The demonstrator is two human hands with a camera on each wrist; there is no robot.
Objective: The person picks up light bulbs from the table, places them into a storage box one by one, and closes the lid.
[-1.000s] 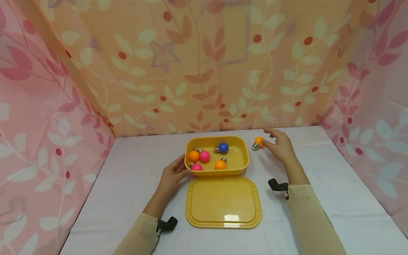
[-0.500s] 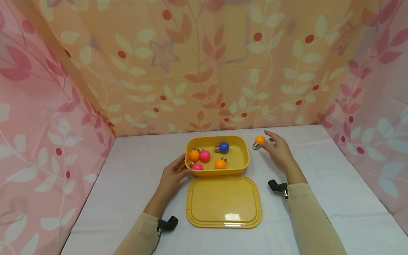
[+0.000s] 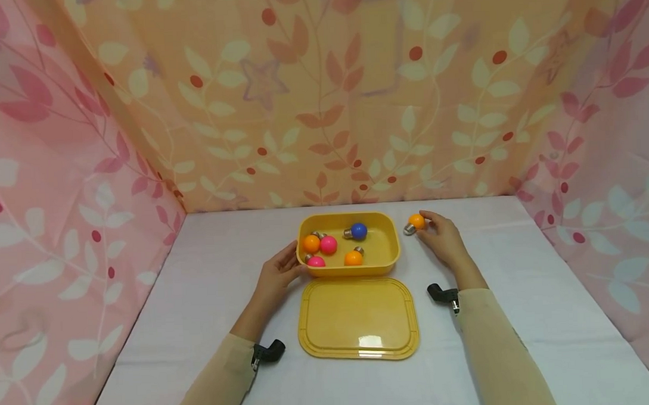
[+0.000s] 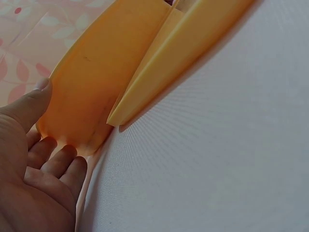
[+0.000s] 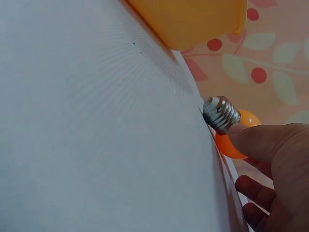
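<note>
In the head view an orange light bulb (image 3: 416, 221) with a silver screw base lies to the right of an open yellow plastic box (image 3: 384, 266). My right hand (image 3: 445, 241) pinches this bulb; in the right wrist view the thumb presses its orange globe (image 5: 231, 147) near the base, and the other fingers are partly hidden. My left hand (image 3: 275, 278) holds the box's left end, thumb and fingertips against its end wall (image 4: 91, 82). Inside the box lie a blue bulb (image 3: 359, 231), two orange bulbs (image 3: 353, 258) and two pink bulbs (image 3: 328, 245).
A yellow lid (image 3: 358, 317) lies flat on the white cloth-covered table (image 3: 200, 326), just in front of the box. Floral curtains (image 3: 321, 95) hang behind and on both sides. Each forearm carries a small black camera mount (image 3: 269, 351).
The right hand's fingers have closed in from beside the orange bulb and now pinch it. My left hand stays at the box. The whole head view has shifted slightly.
</note>
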